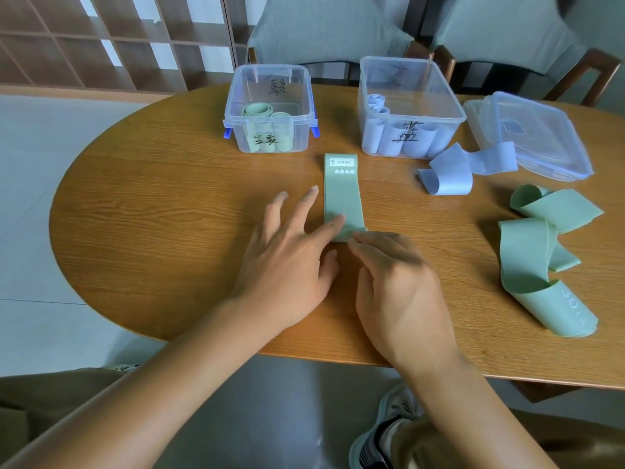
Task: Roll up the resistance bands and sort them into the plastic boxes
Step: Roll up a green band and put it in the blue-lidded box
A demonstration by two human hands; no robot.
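A green resistance band lay flat on the counter at mid frame. The left hand pressed its near end with straight fingers. The right hand curled its fingertips over that end.

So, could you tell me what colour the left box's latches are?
Blue latches, head view.

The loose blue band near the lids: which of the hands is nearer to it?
Right. The right hand rests at the flat green band's near end, closer to the loose blue band. The left hand lies farther left.
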